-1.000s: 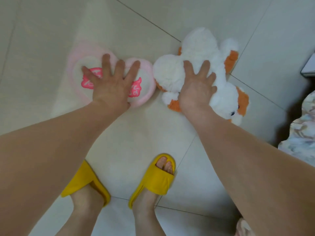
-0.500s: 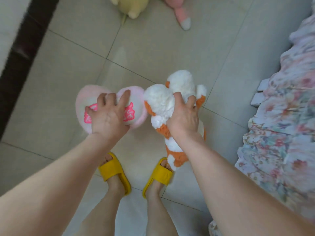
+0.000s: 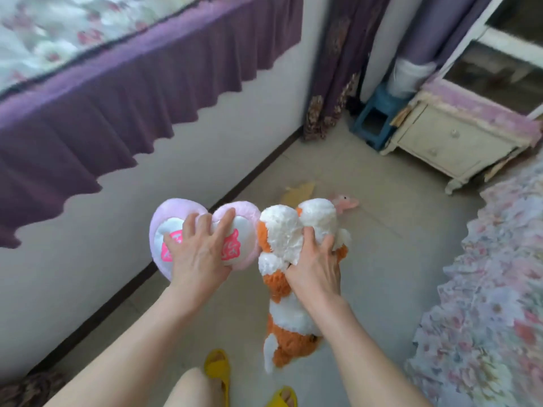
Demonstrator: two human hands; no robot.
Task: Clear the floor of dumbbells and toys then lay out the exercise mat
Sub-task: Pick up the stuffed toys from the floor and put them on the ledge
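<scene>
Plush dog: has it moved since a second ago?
Yes. The plush dog went up: it lay flat on the floor then, and now hangs from the right hand.

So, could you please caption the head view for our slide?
Left hand holds a pink heart cushion, right hand a white-and-orange plush.

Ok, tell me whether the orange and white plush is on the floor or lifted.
Lifted: the right hand grips the orange and white plush, which dangles above the floor.

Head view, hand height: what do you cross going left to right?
Purple valance → pink heart cushion → left hand → white-and-orange plush toy → right hand → floral bedspread.
</scene>
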